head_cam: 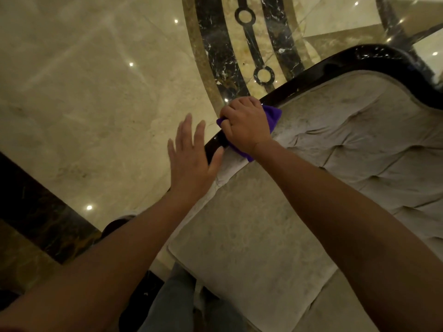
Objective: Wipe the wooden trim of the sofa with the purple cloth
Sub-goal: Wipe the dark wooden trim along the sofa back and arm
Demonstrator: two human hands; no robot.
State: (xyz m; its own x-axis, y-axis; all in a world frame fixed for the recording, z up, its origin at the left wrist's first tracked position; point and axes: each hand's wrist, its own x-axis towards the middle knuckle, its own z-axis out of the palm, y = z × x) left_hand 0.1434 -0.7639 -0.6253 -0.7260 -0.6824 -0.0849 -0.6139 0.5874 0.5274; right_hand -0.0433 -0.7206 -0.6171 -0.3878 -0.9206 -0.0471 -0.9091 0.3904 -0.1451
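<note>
The sofa's dark glossy wooden trim curves along the top of its tufted beige back. My right hand is closed on the purple cloth and presses it onto the trim, with purple folds sticking out on both sides of the fist. My left hand hovers flat with fingers spread just left of the trim's lower end; its thumb lies near the wood and it holds nothing.
A beige seat cushion lies below my arms. The polished marble floor carries dark inlaid bands behind the sofa and a dark border at lower left. My jeans-clad leg stands against the sofa's front.
</note>
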